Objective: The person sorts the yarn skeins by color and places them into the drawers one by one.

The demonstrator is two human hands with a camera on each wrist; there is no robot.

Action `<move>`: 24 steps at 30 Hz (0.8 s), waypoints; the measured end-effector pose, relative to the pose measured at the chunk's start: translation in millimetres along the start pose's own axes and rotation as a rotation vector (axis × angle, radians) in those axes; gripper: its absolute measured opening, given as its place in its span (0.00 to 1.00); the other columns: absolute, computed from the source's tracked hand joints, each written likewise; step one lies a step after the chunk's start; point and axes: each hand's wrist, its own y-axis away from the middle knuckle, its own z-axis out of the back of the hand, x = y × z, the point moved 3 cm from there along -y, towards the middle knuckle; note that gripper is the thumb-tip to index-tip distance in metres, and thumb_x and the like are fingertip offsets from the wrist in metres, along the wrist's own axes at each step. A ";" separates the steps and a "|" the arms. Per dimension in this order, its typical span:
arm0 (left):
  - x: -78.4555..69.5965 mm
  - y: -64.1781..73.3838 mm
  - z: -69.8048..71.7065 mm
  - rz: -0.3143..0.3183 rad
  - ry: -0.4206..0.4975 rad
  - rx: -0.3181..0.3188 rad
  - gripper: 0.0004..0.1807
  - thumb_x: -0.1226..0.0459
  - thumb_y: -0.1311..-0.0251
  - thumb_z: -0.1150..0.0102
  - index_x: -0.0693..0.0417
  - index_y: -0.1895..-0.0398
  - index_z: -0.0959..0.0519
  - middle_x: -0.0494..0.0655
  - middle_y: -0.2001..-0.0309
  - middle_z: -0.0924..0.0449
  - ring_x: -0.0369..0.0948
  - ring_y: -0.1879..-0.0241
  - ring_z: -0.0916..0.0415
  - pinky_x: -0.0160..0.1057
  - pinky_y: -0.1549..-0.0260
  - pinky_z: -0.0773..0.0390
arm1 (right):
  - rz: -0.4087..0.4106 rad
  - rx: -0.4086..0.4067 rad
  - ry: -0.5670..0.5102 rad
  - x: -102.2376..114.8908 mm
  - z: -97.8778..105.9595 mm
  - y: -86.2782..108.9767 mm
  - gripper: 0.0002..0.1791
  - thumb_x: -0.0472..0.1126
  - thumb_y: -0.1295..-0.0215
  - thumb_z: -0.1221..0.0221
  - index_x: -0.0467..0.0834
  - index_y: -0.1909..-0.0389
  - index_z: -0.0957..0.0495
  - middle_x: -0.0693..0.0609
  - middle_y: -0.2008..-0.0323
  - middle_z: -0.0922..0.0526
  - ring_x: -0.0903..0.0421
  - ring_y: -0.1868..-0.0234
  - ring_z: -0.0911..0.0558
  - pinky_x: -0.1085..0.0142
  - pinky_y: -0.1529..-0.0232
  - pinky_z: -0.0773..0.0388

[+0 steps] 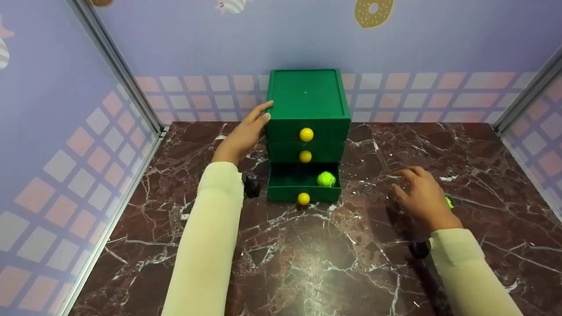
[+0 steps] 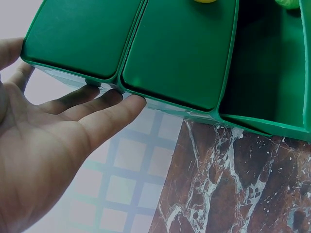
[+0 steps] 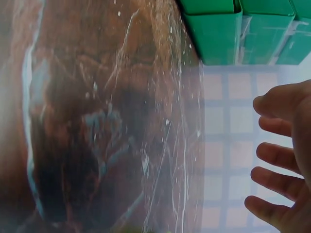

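A green three-drawer cabinet [image 1: 307, 94] with yellow round knobs stands against the back wall. Its bottom drawer [image 1: 285, 193] is pulled out, and a bright green textured ball [image 1: 326, 179] lies inside at the right. My left hand [image 1: 243, 136] touches the cabinet's left side near the top; in the left wrist view its fingers [image 2: 114, 114] extend along that side. To the right of the cabinet, my right hand [image 1: 423, 197] hovers over the table with nothing in it, fingers [image 3: 277, 155] apart and loosely bent. Another bright green object [image 1: 448, 202] shows partly behind this hand.
The table [image 1: 281, 263] has a dark red marbled top with white veins. A back wall [image 1: 210, 52] with printed pastel tiles and side panels [image 1: 57, 131] enclose it. Small pale specks lie to the right of the drawer.
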 end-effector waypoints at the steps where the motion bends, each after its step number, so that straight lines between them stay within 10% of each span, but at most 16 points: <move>1: -0.3 -0.1 0.0 0.000 0.003 0.002 0.25 0.44 0.26 0.63 0.14 0.29 0.49 0.39 0.22 0.56 0.47 0.24 0.50 0.57 0.35 0.35 | -0.009 0.010 0.000 -1.6 0.3 0.8 0.18 0.43 0.37 0.38 0.39 0.48 0.21 0.37 0.46 0.25 0.36 0.49 0.25 0.39 0.54 0.28; 24: -16.7 17.7 -4.4 -0.003 -0.034 0.017 0.26 0.49 0.23 0.66 0.25 0.25 0.51 0.42 0.21 0.61 0.47 0.23 0.56 0.56 0.30 0.43 | -0.116 0.168 0.053 -33.4 9.0 9.6 0.28 0.47 0.35 0.40 0.34 0.40 0.29 0.27 0.40 0.33 0.26 0.42 0.33 0.30 0.48 0.36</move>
